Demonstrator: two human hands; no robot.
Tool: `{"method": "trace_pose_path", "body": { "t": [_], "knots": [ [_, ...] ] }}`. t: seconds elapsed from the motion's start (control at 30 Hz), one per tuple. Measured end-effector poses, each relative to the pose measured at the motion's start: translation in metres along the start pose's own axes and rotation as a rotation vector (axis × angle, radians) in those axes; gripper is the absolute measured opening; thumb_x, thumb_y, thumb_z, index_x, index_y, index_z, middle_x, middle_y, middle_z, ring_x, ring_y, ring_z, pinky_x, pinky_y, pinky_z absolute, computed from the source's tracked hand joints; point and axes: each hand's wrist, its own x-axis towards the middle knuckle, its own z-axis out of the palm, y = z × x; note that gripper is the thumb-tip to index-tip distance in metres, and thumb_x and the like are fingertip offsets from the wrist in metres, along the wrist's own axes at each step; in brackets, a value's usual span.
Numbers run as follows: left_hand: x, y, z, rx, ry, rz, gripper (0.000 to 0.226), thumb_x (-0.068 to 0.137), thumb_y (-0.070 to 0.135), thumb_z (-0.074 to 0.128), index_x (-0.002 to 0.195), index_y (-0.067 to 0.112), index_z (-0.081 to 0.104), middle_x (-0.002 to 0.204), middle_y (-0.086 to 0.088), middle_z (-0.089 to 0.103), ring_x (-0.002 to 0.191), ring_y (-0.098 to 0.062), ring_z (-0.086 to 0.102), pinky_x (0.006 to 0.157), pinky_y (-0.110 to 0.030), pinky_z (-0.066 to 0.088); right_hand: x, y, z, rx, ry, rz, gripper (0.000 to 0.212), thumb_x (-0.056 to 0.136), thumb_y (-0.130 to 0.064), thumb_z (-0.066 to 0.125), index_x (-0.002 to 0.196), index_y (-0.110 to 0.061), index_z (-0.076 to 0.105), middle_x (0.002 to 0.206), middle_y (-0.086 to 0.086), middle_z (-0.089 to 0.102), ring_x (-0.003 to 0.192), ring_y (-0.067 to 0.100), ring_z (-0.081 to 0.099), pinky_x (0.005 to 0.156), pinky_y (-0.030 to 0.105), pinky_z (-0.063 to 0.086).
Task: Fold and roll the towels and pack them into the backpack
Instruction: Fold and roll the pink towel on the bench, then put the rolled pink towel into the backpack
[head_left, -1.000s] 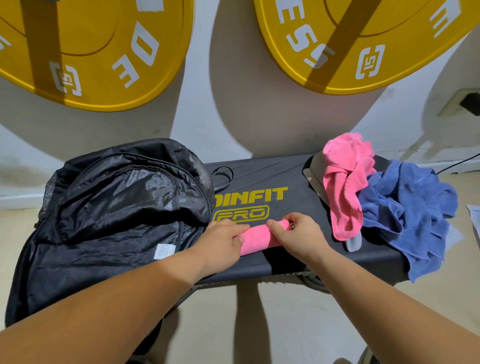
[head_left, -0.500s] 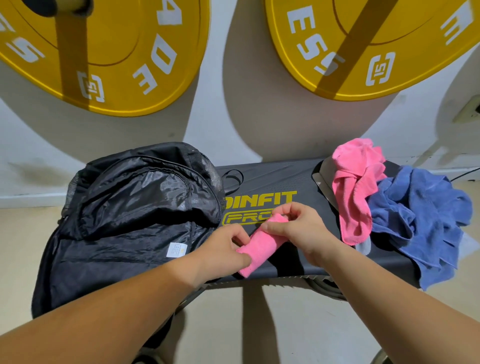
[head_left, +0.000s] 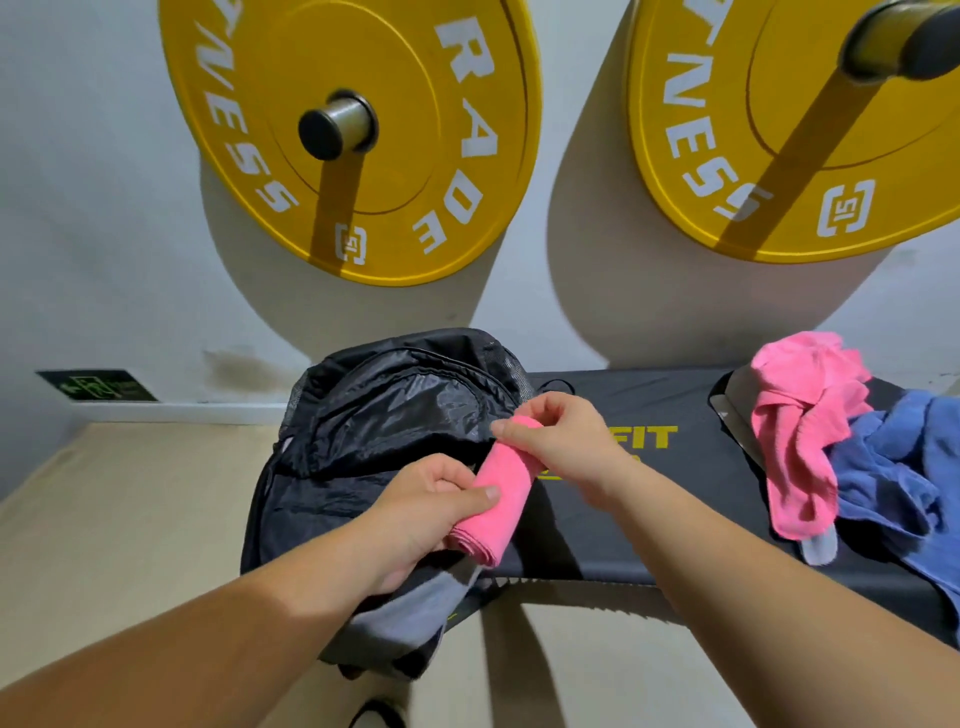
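A rolled pink towel is held tilted above the front edge of the black backpack. My left hand grips its lower end and my right hand pinches its upper end. The backpack lies on the left end of the black bench, with a grey inner flap showing under my left wrist. An unfolded pink towel and a crumpled blue towel lie heaped on the bench's right end.
Two yellow weight plates hang on pegs on the white wall behind the bench. Beige floor surrounds the bench. A dark green sign sits low on the left wall.
Both hands lifted the rolled pink towel off the bench and carried it left, turning it upright over the backpack. The view swung left and upward.
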Motion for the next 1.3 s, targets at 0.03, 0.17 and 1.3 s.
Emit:
{"method": "trace_pose_path", "body": {
  "t": [0.03,0.17,1.3],
  "knots": [
    [0.0,-0.004,-0.007,0.048,0.042,-0.016,0.028,0.084,0.015,0.081,0.102,0.007,0.061,0.088,-0.013,0.075,0.073,-0.023,0.07,0.064,-0.033,0.051,0.002,0.001,0.008,-0.127,0.068,-0.059,0.025,0.079,-0.036,0.082,0.082,-0.016,0.066,0.076,-0.002,0.07,0.067,0.013,0.062,0.069,0.033,0.052],
    [0.011,-0.021,-0.031,0.209,0.203,-0.077,0.04,0.084,0.019,0.08,0.115,0.016,0.056,0.11,-0.008,0.068,0.096,-0.023,0.069,0.073,-0.03,0.055,0.011,0.002,0.025,-0.542,0.113,-0.272,0.008,0.085,-0.031,0.065,0.083,-0.025,0.061,0.091,-0.004,0.064,0.085,0.018,0.061,0.077,0.032,0.049],
    [0.067,-0.017,0.014,0.413,0.336,0.129,0.012,0.077,0.023,0.072,0.084,0.015,0.067,0.084,0.002,0.072,0.087,-0.022,0.069,0.084,-0.046,0.058,0.044,0.01,0.007,-0.69,-0.129,-0.151,0.033,0.091,-0.04,0.066,0.12,-0.024,0.071,0.117,-0.004,0.074,0.11,0.018,0.066,0.099,0.036,0.052]
  ]
}}
